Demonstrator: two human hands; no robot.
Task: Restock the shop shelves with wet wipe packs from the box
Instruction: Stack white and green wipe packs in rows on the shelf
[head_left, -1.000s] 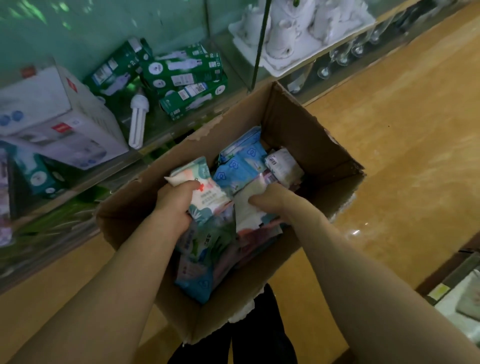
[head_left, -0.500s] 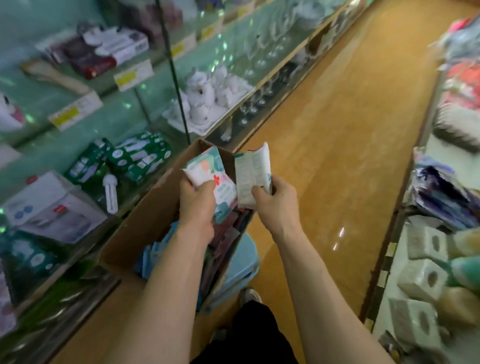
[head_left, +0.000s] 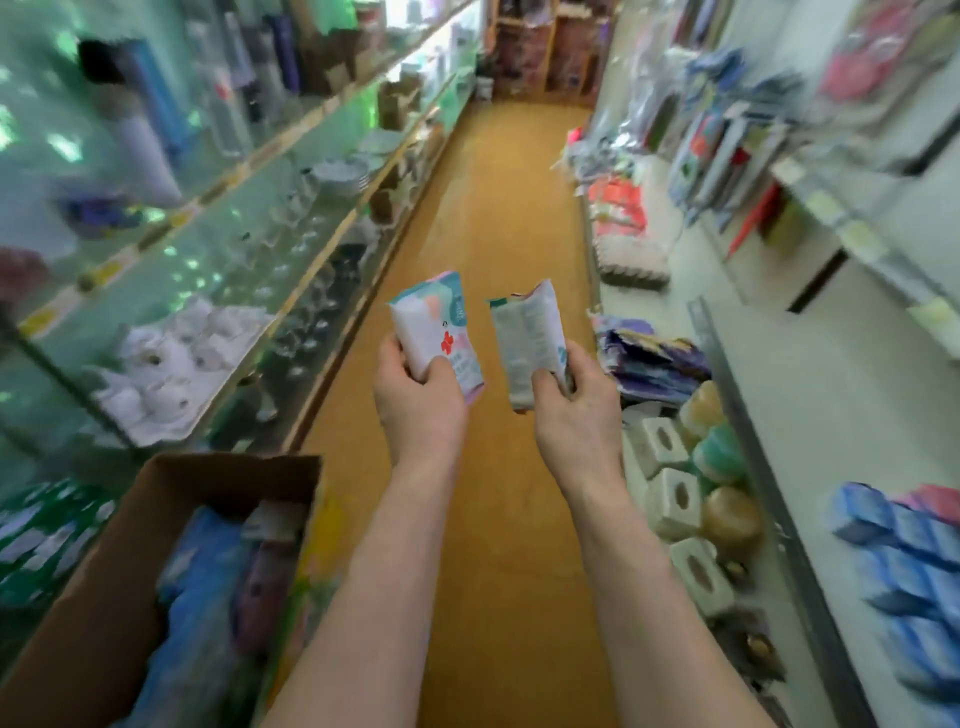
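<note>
My left hand (head_left: 415, 400) grips a white and teal wet wipe pack (head_left: 436, 327) with a red mark, held upright over the aisle floor. My right hand (head_left: 576, 410) grips a second pack (head_left: 527, 343), its printed back side towards me. The cardboard box (head_left: 104, 597) stands at the lower left, open, with several blue and pink packs inside. Both hands are raised above and to the right of the box, between the two shelf rows.
Glass shelves (head_left: 291, 249) on the left carry white teapots, glasses and bottles. White metal shelves (head_left: 748, 395) on the right carry tissue cubes (head_left: 675, 504), blue packs (head_left: 904, 545) and hanging goods. The orange aisle floor (head_left: 509, 208) runs ahead between them.
Both hands lifted a pack each out of the box and carried them up and right into the aisle. My view swung from the box towards the right shelves.
</note>
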